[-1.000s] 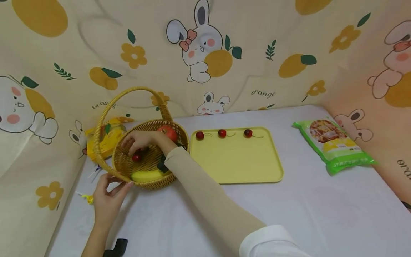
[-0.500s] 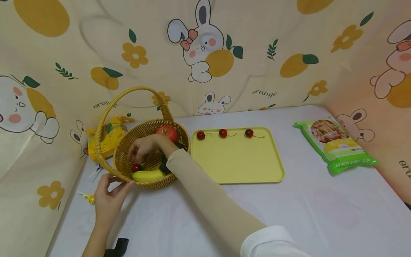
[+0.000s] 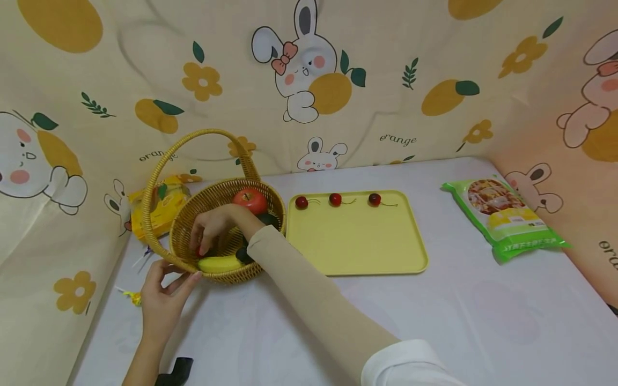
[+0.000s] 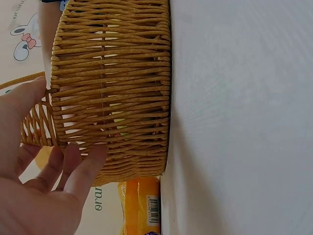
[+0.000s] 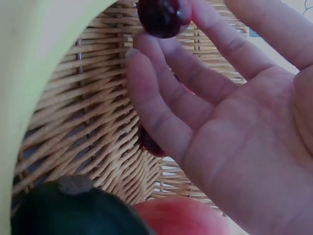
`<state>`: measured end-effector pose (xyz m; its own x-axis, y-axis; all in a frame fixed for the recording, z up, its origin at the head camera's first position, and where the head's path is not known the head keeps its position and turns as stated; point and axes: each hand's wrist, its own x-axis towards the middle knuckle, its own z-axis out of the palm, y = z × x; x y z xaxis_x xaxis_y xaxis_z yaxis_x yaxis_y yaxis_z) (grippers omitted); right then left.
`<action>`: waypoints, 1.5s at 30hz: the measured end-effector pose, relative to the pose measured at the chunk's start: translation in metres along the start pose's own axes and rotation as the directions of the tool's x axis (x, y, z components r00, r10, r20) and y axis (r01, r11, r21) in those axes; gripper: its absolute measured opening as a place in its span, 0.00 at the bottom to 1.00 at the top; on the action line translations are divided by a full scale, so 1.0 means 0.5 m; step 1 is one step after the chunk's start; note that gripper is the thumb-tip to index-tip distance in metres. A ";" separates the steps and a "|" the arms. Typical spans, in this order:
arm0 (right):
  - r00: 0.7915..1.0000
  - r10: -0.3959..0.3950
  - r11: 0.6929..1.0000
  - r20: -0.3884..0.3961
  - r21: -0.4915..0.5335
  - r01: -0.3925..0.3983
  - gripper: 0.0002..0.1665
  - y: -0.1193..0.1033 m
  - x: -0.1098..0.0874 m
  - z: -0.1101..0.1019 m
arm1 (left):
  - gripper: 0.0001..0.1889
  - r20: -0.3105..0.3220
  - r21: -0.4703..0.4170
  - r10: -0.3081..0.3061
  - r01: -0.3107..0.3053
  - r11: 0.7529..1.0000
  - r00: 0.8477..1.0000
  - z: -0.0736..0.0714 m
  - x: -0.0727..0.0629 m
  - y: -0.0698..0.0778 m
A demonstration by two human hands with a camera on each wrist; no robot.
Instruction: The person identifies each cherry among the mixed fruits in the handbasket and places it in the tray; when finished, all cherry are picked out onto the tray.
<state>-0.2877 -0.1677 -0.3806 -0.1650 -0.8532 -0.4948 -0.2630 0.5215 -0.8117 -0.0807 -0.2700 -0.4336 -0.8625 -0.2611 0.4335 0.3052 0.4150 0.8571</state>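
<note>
My left hand (image 3: 161,303) grips the rim of a wicker basket (image 4: 112,98) at the foot of its handle, thumb on one side and fingers on the other. Inside the basket, my right hand (image 3: 212,228) pinches a dark red cherry (image 5: 164,17) near the fingertips; the thumb tip is out of the right wrist view. Another cherry (image 5: 152,145) shows behind the fingers. Around the hand lie a banana (image 3: 221,264), a red apple (image 3: 250,200) and a dark green fruit with a brown stem stub (image 5: 73,210).
Three stemmed cherries (image 3: 335,200) line the back of a yellow tray (image 3: 359,241) right of the basket. A green food bag (image 3: 504,217) lies far right. Behind the basket sits a yellow packet (image 3: 166,206). A yellow-wrapped lollipop (image 3: 134,298) and a purple-wrapped one (image 3: 147,251) lie left.
My right hand has moved slightly down toward the basket's front, and its fingers have closed around the cherry near the banana. My left hand stays at the rim.
</note>
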 end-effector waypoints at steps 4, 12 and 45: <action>1.000 0.005 1.000 0.021 -0.011 -0.005 0.15 0.000 -0.005 -0.004 | 0.25 0.005 0.016 0.013 -0.013 1.000 1.000 0.002 0.001 0.026; 0.982 -0.188 0.980 -0.032 -0.069 0.185 0.15 -0.021 -0.072 -0.043 | 0.24 0.010 0.029 0.035 -0.035 0.999 0.999 0.001 0.000 0.033; 0.770 -0.286 0.958 -0.571 -0.178 0.224 0.14 0.336 -0.399 -0.046 | 0.25 -0.035 -0.010 -0.021 0.020 1.000 0.999 0.005 -0.001 -0.001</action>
<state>-0.3209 0.0904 -0.4111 -0.5943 -0.8038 0.0288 -0.4583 0.3089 -0.8334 -0.0816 -0.2680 -0.4351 -0.8541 -0.2999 0.4250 0.2915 0.4007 0.8686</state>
